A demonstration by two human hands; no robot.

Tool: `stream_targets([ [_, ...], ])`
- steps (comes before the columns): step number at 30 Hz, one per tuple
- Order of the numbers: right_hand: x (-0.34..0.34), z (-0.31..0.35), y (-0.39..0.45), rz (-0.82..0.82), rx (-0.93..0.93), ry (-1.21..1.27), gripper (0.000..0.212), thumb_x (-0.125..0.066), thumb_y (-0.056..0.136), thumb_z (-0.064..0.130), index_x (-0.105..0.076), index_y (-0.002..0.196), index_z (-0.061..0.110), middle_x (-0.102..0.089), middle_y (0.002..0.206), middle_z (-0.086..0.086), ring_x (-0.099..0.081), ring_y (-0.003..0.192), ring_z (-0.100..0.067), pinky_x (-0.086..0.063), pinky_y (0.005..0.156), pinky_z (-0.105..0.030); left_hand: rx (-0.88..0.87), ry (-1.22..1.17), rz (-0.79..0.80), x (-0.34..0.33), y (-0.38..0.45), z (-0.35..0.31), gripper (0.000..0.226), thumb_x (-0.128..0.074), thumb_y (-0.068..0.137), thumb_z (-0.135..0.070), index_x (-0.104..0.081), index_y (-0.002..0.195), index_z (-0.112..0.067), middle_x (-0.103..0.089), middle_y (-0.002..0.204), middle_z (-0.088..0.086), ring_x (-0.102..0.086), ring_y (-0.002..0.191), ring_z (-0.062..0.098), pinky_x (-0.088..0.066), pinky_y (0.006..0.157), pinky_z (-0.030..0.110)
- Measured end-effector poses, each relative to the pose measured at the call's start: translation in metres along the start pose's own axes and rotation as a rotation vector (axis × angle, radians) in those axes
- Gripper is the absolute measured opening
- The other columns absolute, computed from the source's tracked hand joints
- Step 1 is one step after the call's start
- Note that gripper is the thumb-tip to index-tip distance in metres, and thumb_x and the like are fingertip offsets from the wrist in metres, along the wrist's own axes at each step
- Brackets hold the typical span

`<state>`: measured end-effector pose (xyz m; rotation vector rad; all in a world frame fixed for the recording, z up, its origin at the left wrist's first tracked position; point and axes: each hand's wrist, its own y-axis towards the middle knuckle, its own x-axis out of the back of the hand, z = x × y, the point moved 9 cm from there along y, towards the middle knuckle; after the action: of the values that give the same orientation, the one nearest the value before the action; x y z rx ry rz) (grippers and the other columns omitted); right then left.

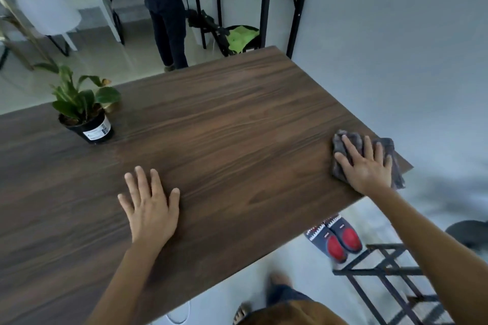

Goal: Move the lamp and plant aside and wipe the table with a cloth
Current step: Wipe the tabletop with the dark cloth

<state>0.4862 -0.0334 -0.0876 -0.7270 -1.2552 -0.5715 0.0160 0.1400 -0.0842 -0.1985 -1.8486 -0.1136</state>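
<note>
Pressing flat on a grey cloth [343, 150], the right hand [365, 166] lies open with fingers spread, gripping nothing, at the right corner of the wooden table [237, 124]. The left hand [150, 206] rests open and empty, palm down, near the table's front edge. The potted plant [84, 108] stands upright at far left, well apart from both hands.

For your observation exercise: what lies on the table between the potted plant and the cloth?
In the head view, only bare wood of the table lies between the potted plant and the cloth.
</note>
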Motion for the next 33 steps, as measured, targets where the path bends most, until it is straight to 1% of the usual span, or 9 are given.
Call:
stream_targets([
  [3,-0.012,0.044,-0.012,0.010,-0.005,0.032,0.065,-0.011,0.092,0.070,-0.004,0.152,0.046,0.004,0.164,-0.008,0.007,0.149,-0.036,0.002,0.117,-0.059,-0.069,0.003,0.023,-0.010,0.023,-0.041,0.071,-0.029,0.096,-0.051,-0.009,0.151,-0.011,0.010,0.160,0.010,0.019,0.145,0.028,0.005,0.114,0.056],
  [9,-0.044,0.103,-0.126,0.057,0.563,-0.048,0.054,-0.006,0.096,0.067,0.007,0.148,0.055,0.019,0.161,0.010,0.022,0.147,-0.022,0.014,0.118,-0.049,-0.083,0.014,0.063,-0.027,0.071,-0.099,0.083,-0.017,0.088,-0.069,-0.007,0.152,-0.017,0.009,0.160,0.010,0.021,0.144,0.029,0.010,0.112,0.060],
  [12,-0.028,0.037,-0.088,-0.017,0.472,-0.078,0.057,0.004,0.090,0.073,0.014,0.144,0.058,0.022,0.159,0.011,0.022,0.147,-0.021,0.014,0.118,-0.047,-0.024,0.071,0.091,-0.040,0.074,-0.102,0.090,-0.010,0.081,-0.079,-0.003,0.152,-0.024,0.006,0.161,0.009,0.017,0.144,0.033,0.009,0.111,0.062],
  [15,-0.006,-0.031,-0.016,-0.060,0.229,-0.095,0.064,0.003,0.085,0.077,0.007,0.146,0.057,0.002,0.164,0.002,0.004,0.150,-0.028,-0.005,0.120,-0.052,0.012,0.132,0.083,-0.046,0.071,-0.102,0.092,-0.008,0.079,-0.082,0.001,0.151,-0.028,0.004,0.161,0.007,0.011,0.146,0.034,0.002,0.112,0.062],
  [18,0.006,-0.031,0.052,-0.041,0.170,-0.127,0.067,0.000,0.085,0.077,0.003,0.149,0.055,-0.007,0.164,-0.005,-0.007,0.148,-0.033,-0.014,0.117,-0.054,0.046,0.144,0.086,-0.045,0.075,-0.102,0.091,-0.009,0.078,-0.083,0.007,0.151,-0.031,0.008,0.161,0.003,0.013,0.146,0.031,0.002,0.113,0.060],
  [23,0.004,0.083,0.155,0.001,0.271,-0.079,0.070,-0.001,0.086,0.076,0.003,0.150,0.050,0.003,0.164,-0.011,0.003,0.148,-0.039,-0.005,0.117,-0.059,0.067,0.172,0.080,-0.044,0.077,-0.101,0.088,-0.012,0.079,-0.082,0.007,0.150,-0.034,0.010,0.161,0.000,0.013,0.146,0.028,0.001,0.115,0.058],
  [27,-0.019,0.172,0.115,0.059,0.622,-0.080,0.066,-0.011,0.091,0.073,0.003,0.151,0.048,0.010,0.164,-0.010,0.009,0.149,-0.037,0.000,0.118,-0.058,0.081,0.171,0.070,-0.043,0.075,-0.099,0.088,-0.013,0.078,-0.083,0.004,0.150,-0.035,0.007,0.161,-0.002,0.011,0.147,0.026,-0.001,0.116,0.057],
  [30,-0.016,0.155,0.039,0.008,0.833,0.041,0.063,-0.025,0.093,0.071,-0.016,0.151,0.047,-0.004,0.164,-0.007,0.001,0.150,-0.034,-0.004,0.118,-0.057,0.067,0.173,0.066,-0.044,0.075,-0.094,0.092,-0.008,0.075,-0.086,0.003,0.150,-0.035,0.005,0.161,-0.002,0.008,0.147,0.025,-0.004,0.116,0.057],
  [33,-0.015,0.078,0.012,0.003,0.812,0.007,0.063,-0.023,0.092,0.074,-0.009,0.150,0.052,0.000,0.165,0.002,0.008,0.150,-0.027,0.000,0.120,-0.053,0.074,0.177,0.066,-0.045,0.074,-0.093,0.096,-0.005,0.071,-0.087,0.000,0.151,-0.034,0.003,0.161,-0.002,0.006,0.147,0.025,-0.005,0.115,0.057],
])
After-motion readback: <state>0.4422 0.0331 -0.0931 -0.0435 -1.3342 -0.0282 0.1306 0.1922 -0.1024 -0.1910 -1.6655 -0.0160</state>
